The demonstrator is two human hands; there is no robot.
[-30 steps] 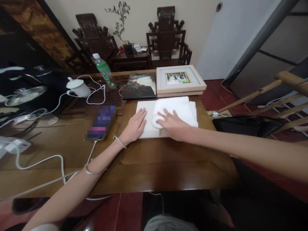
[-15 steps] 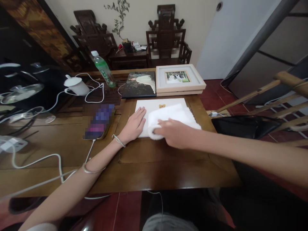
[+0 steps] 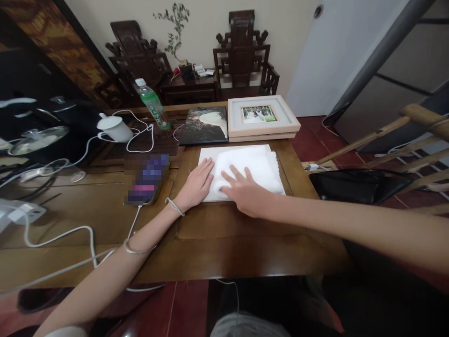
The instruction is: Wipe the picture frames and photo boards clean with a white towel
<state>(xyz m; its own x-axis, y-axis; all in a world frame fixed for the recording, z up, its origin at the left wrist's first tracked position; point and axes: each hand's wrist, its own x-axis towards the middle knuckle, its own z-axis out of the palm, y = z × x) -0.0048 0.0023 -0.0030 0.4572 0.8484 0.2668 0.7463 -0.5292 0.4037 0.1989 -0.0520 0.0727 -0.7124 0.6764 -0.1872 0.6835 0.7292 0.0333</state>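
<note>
A white board [image 3: 207,154] lies flat on the wooden table, mostly covered by a folded white cloth [image 3: 259,161]. My right hand [image 3: 245,189] presses on the cloth's near left part, palm down with its fingers spread. At the board's left edge rests my left hand [image 3: 196,185], flat and holding nothing, its fingertips on the board. A cord bracelet circles the left wrist, and a bangle sits farther up the forearm. The board's middle is hidden under the cloth.
Beyond the board lie a dark picture panel [image 3: 203,125] and stacked light wood frames [image 3: 264,117]. To the left are a phone [image 3: 149,178] on a cable, a green-labelled bottle [image 3: 153,104], a white lidded cup [image 3: 115,128] and a power strip [image 3: 26,213]. A wooden chair [image 3: 417,135] stands at right.
My right hand has opened from its grip on the cloth's edge and now lies spread on it. The cloth lies flatter and covers the small yellow mark on the board. My left hand stays in place.
</note>
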